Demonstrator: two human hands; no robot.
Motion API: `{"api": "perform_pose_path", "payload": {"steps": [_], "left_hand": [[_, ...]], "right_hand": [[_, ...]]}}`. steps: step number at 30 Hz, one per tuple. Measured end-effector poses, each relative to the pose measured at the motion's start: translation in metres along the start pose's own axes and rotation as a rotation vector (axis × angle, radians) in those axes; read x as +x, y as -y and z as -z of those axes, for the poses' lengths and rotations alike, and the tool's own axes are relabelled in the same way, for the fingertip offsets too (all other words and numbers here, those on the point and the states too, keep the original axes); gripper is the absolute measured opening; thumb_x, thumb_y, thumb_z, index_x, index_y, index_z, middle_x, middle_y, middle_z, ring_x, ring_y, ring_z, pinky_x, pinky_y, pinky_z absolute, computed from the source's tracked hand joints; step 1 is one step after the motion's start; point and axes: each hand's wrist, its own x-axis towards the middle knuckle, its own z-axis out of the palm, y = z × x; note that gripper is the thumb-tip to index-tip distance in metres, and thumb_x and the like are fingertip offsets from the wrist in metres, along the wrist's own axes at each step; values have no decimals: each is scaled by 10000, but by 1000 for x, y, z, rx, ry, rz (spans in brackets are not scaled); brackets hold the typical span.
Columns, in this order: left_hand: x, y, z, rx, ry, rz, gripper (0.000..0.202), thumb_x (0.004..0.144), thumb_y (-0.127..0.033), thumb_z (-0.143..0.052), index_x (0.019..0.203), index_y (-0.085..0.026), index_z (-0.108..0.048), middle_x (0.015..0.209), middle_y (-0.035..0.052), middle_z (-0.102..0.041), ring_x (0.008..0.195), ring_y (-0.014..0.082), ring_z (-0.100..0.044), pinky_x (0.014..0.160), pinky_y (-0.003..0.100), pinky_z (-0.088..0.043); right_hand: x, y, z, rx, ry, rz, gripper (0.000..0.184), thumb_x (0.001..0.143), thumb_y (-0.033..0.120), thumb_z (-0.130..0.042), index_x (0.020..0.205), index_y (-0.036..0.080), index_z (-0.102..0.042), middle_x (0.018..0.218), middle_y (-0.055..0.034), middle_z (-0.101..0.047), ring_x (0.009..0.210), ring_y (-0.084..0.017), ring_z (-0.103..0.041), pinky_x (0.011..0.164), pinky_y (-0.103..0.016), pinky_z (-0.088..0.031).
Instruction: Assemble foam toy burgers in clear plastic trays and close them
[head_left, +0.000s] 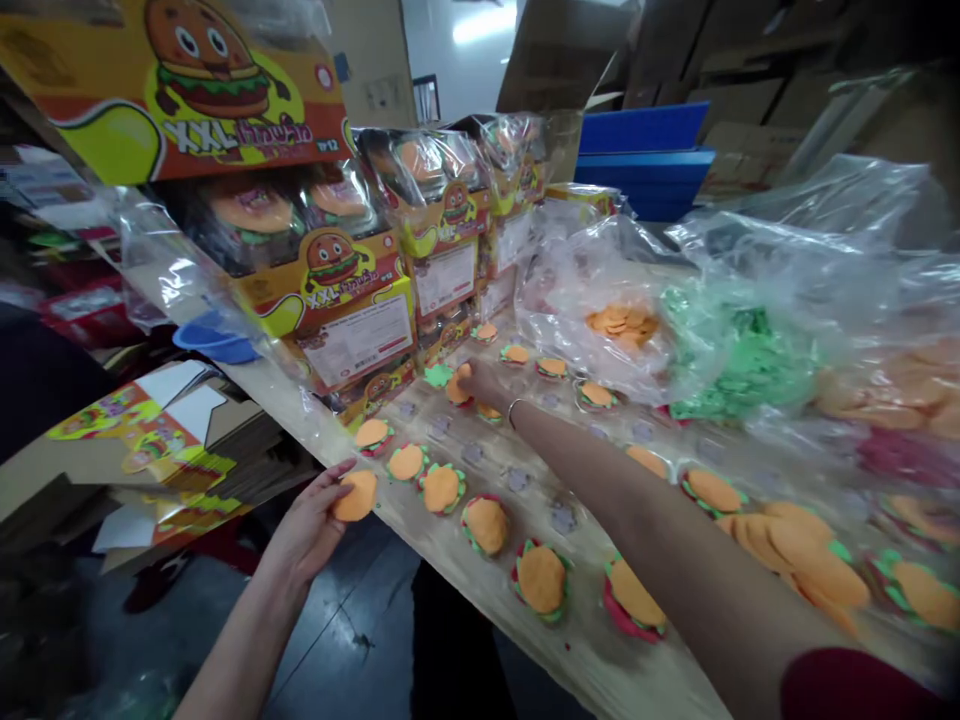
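My left hand holds a flat orange bun-like disc between thumb and fingers, just off the table's near edge. My right hand, with a thin bracelet at the wrist, reaches across to the far row. Its fingers close on another orange disc, beside a green ruffled piece. Toy-like burgers of orange, green and red layers stand in rows; one burger is close to my left hand. Another burger is partly hidden below my right hand.
Stacked burger display boxes line the table's far left side. Plastic bags hold orange discs and green pieces at the right. Loose orange discs lie in a pile nearer me. Flattened cartons and a blue bowl are left.
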Motion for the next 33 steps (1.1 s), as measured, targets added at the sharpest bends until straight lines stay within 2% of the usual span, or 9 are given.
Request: {"api": "perform_pose_path", "payload": {"steps": [4, 8, 12, 16, 18, 20, 25, 29, 33], "left_hand": [[12, 6, -1, -25, 37, -21, 328, 678, 68, -510, 935, -106, -614, 792, 56, -678, 613, 116, -651, 555, 196, -546], [35, 8, -26, 34, 154, -61, 345, 626, -10, -599, 949, -134, -604, 778, 28, -657, 644, 112, -633, 600, 198, -531], [86, 0, -83, 278, 214, -244, 374, 567, -58, -576, 931, -146, -585, 727, 14, -628, 608, 129, -598, 579, 233, -502], [147, -5, -149, 385, 189, -374, 414, 518, -36, -523, 907, -154, -600, 770, 10, -625, 644, 122, -573, 589, 208, -456], [171, -1, -172, 455, 176, -418, 405, 517, -45, -509, 895, -152, -606, 776, 13, -626, 651, 128, -564, 597, 216, -445], [188, 4, -185, 533, 163, -445, 398, 522, -56, -497, 893, -143, -611, 759, 20, -625, 649, 143, -558, 604, 237, -441], [208, 15, -188, 731, 84, -555, 366, 524, -49, -490, 861, -125, -612, 796, 50, -642, 776, 187, -559, 687, 273, -436], [204, 12, -189, 883, 46, -645, 329, 538, -55, -516, 843, -134, -610, 848, 58, -652, 880, 214, -570, 792, 300, -440], [169, 4, -194, 999, 46, -692, 353, 593, -90, -523, 944, -115, -555, 1024, 114, -625, 1083, 305, -521, 964, 417, -380]], "right_hand": [[2, -7, -13, -127, -6, 37, 265, 735, 101, -535, 983, 152, -612, 930, -78, -649, 810, -205, -602, 693, -288, -468], [-9, -6, -13, -211, -46, 141, 307, 754, 98, -539, 1041, 163, -624, 1118, -121, -595, 1003, -233, -563, 841, -314, -444], [-16, -6, -3, -196, -121, 198, 311, 810, 191, -557, 1118, 172, -601, 1157, -115, -570, 1035, -223, -537, 881, -322, -426], [-34, -12, 25, 113, -180, 140, 282, 797, 331, -594, 1015, 152, -599, 915, -46, -628, 813, -177, -557, 734, -290, -456], [-58, -20, 49, 233, -142, 145, 281, 769, 398, -610, 903, 152, -603, 809, -18, -613, 730, -160, -536, 668, -273, -447], [-91, -31, 79, 253, -92, 160, 297, 742, 435, -632, 840, 156, -608, 766, -9, -602, 698, -154, -528, 644, -271, -435], [-196, -71, 152, 204, -65, 52, 245, 735, 429, -664, 850, 214, -652, 788, -20, -637, 729, -186, -576, 665, -300, -457], [-268, -107, 192, 288, -148, -199, 286, 718, 467, -684, 919, 264, -660, 803, -48, -659, 688, -209, -601, 602, -322, -479], [-331, -125, 222, 564, -304, -406, 324, 691, 494, -699, 915, 263, -665, 849, -83, -672, 694, -201, -626, 586, -316, -499]]}}
